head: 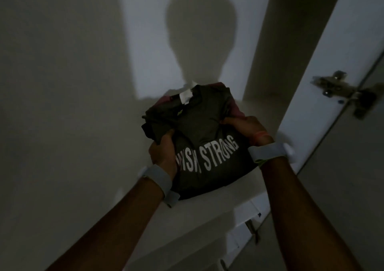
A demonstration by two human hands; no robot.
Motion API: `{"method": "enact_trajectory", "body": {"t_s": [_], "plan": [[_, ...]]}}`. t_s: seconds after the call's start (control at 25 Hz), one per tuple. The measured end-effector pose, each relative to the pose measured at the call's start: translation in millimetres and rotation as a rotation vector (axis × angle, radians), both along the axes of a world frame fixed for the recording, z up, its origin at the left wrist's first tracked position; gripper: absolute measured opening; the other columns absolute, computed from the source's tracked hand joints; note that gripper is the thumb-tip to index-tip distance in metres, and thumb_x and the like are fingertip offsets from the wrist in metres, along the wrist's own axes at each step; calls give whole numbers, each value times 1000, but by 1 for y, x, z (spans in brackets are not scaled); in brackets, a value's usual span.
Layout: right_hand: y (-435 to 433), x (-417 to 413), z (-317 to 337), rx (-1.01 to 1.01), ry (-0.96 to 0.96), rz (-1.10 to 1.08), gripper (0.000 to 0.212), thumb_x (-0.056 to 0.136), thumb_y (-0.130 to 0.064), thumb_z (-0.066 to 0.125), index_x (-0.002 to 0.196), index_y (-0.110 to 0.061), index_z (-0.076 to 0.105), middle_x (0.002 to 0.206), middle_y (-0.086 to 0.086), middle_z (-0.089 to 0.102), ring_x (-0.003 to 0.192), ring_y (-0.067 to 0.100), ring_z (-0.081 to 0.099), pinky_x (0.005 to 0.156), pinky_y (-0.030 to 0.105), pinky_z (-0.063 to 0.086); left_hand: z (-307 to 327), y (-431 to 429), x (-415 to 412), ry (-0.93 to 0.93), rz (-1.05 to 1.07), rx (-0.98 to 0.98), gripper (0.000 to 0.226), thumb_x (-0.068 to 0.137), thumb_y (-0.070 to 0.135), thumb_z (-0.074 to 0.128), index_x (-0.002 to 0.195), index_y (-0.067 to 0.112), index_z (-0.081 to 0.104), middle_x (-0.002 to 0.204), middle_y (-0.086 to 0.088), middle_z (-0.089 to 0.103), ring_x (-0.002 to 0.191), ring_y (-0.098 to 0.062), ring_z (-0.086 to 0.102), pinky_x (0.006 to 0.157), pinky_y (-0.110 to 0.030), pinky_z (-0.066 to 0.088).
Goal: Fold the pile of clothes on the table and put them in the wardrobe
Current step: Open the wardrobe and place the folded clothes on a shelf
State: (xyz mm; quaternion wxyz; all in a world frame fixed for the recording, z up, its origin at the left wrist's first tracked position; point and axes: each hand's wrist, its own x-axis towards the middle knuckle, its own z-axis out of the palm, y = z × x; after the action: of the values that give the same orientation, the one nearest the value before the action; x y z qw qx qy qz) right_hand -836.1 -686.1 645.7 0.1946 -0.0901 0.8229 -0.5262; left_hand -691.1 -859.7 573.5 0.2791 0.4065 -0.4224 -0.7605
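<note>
- Head view: both hands are clamped on a folded dark shirt [199, 125] with white lettering. The left hand [164, 148] grips its left edge and the right hand [243, 129] grips its right edge, thumbs on top.
- The shirt sits inside the wardrobe, over the pale shelf [99, 150]. Whether it already rests on the shelf, I cannot tell.
- A pink garment [236, 110] shows under the shirt at the far corners. If the hands let go unevenly, it could slide out and the stack would skew.
- The near edge of the shirt lies close to the shelf's front. Left there, the stack may tip forward and fall.
- The thumbs bunch the cloth near the middle, so pulling the hands out fast could drag the fold open.
- The light is dim and a shadow falls on the back wall, which makes the depth hard to judge.
- The door [311, 79] with its hinge [345, 92] stands just beside the right forearm, which could knock it.
</note>
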Motion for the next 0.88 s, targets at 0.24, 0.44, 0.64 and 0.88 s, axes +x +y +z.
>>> {"method": "enact_trajectory", "body": {"t_s": [0.24, 0.44, 0.64, 0.88], "plan": [[-27, -42, -62, 412, 350, 9, 91, 88, -75, 52, 156, -19, 29, 157, 13, 35, 140, 34, 40, 115, 43, 35, -35, -30, -34, -272, -7, -662, 96, 82, 45, 70, 158, 13, 21, 161, -11, 31, 144, -29, 34, 122, -44, 26], [-49, -27, -128, 189, 469, 92, 74, 95, -75, 32, 153, -30, 36, 155, 1, 43, 138, 22, 43, 120, 38, 28, -71, -20, -45, -528, -390, -1318, 94, 87, 81, 24, 161, 25, 15, 169, -1, 6, 156, -23, 0, 125, -45, 1], [-55, -41, -140, 312, 466, 69, 94, 83, -92, 16, 155, -34, 31, 158, 0, 39, 141, 27, 40, 119, 50, 29, -86, -21, -50, -616, -373, -1354, 93, 86, 82, 14, 161, 27, 12, 169, -3, 3, 156, -25, -1, 123, -46, 3], [-51, -12, -122, 490, 384, -62, 85, 96, -74, 24, 161, -19, 19, 166, 13, 18, 151, 35, 19, 125, 51, 9, -66, 0, -18, -753, -503, -1294, 110, 71, 80, -4, 162, 20, 10, 169, -9, -1, 156, -28, -4, 124, -46, 1]]}}
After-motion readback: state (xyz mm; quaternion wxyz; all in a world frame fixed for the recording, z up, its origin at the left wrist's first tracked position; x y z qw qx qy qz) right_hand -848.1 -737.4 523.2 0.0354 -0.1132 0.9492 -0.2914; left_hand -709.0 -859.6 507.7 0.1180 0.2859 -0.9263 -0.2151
